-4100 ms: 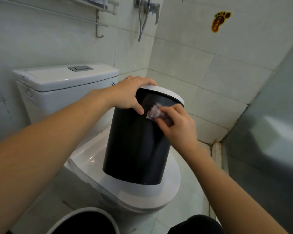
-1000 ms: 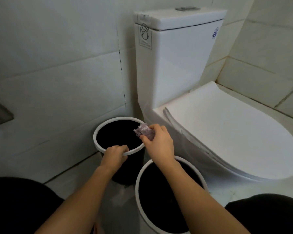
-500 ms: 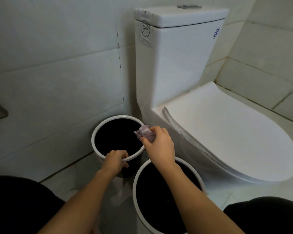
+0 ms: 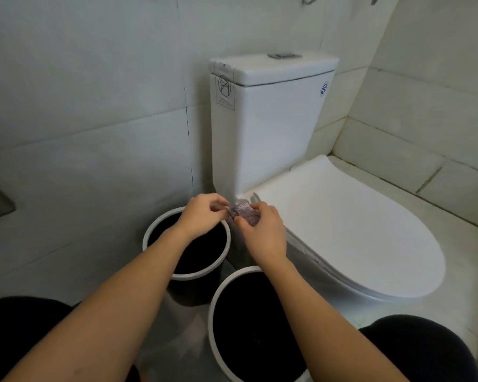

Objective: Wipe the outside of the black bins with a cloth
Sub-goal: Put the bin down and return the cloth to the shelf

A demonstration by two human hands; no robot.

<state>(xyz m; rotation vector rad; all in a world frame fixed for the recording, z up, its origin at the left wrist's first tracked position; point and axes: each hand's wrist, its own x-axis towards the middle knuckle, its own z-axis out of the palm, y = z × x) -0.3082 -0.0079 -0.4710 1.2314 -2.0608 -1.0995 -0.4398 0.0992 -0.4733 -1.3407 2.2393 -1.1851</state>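
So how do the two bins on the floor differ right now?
The far bin stands by the wall, partly hidden behind the left hand and forearm; the near bin sits closer to the camera, looks bigger and is cut off by the frame's bottom edge. Neither is being touched: both hands hold the cloth. Both are black with white rims.

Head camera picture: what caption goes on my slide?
Both hands, left hand and right hand, pinch a purple cloth above two black bins.
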